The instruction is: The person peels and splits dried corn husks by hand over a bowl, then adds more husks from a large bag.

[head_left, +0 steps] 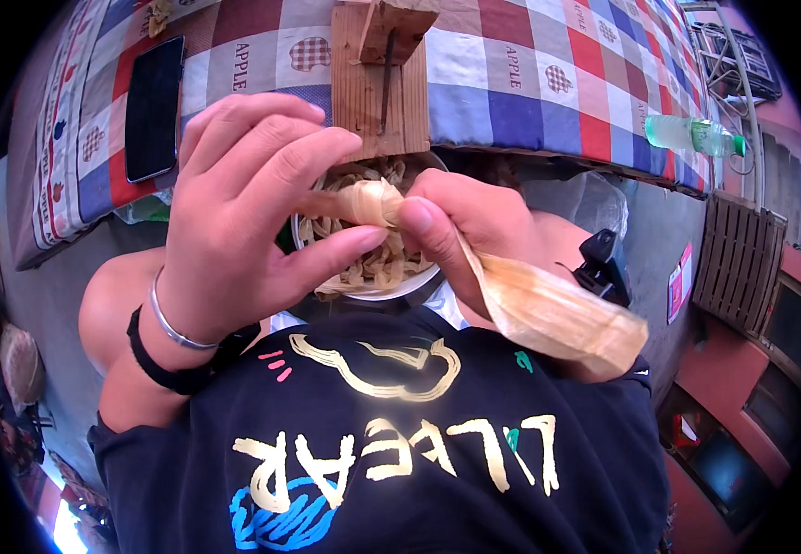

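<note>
Over a white bowl (407, 290) of shredded dry husk strips (363, 268), my right hand (474, 217) pinches a pale dried husk (562, 309). Its wide end trails out past my right forearm. The near end is wound into a small bulging wrap (368, 200) at my right thumb tip. My left hand (252, 189) is at the wrap's left side, fingers stretched and thumb well apart, not closed on it. A brownish part of the wrap runs behind the left fingers; where it ends is hidden.
Ahead stands a wooden block (349, 102) with a metal spike (386, 88), on a checked tablecloth (280, 18). A black phone (154, 111) lies at left, and a green-capped bottle (691, 135) at the table's right edge. A slatted wooden piece (740, 261) is farther right.
</note>
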`<move>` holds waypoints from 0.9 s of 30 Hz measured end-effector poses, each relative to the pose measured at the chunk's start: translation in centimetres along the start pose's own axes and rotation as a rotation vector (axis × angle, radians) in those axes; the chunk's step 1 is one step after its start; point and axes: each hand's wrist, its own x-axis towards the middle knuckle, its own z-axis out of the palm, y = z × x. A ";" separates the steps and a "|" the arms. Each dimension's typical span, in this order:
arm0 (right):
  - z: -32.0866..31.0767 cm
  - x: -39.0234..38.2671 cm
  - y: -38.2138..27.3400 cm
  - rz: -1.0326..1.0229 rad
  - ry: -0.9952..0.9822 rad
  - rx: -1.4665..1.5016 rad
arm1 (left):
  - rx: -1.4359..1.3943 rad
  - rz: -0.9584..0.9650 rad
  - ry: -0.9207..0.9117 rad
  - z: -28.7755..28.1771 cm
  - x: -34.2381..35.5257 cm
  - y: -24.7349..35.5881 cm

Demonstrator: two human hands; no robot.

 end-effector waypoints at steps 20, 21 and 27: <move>0.4 0.2 0.1 0.133 -0.195 0.507 | 0.048 -0.009 0.236 1.1 -0.9 -0.7; 0.3 0.3 0.1 0.115 -0.195 0.446 | 0.119 0.019 0.252 0.9 -0.8 -0.9; -0.7 0.3 -0.1 0.054 -0.280 0.260 | -0.175 0.088 -0.085 -0.6 -0.5 -1.0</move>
